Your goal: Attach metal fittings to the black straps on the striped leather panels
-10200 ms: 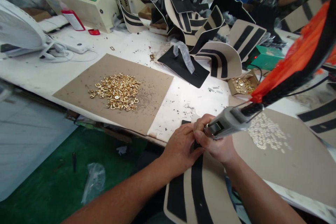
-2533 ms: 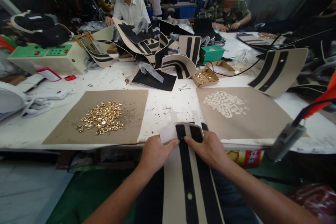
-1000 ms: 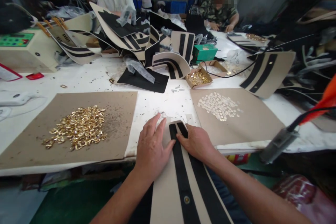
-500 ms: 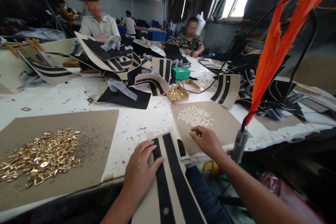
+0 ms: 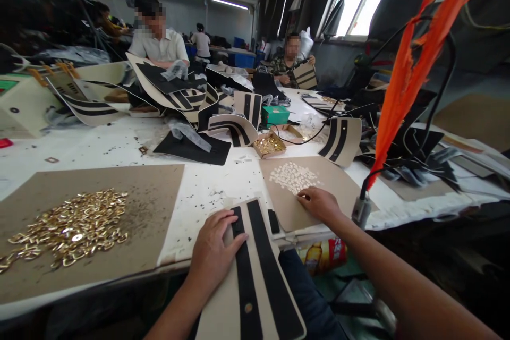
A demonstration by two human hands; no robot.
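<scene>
A beige panel [image 5: 255, 255] with two black strips rests at the table's front edge and over my lap. A round metal fitting [image 5: 248, 307] sits low on its left strip. My left hand [image 5: 215, 239] grips the panel's upper left, thumb and fingers at the left strip. My right hand [image 5: 319, 204] is at the near edge of a pile of small pale washers [image 5: 292, 174] on a brown board [image 5: 338, 183]. Its thumb and index finger are pinched together; whatever is between them is too small to make out.
Gold metal fittings [image 5: 79, 228] are heaped on a brown sheet [image 5: 159, 180] at left. Striped panels [image 5: 342, 141], a box of brass pieces [image 5: 270, 144] and a green box [image 5: 274, 115] lie farther back. An orange strip [image 5: 392, 101] hangs at right. Two people sit across the table.
My right hand has moved forward and slightly right, to the washers. My left hand stays on the panel. The far person at right has raised a striped panel.
</scene>
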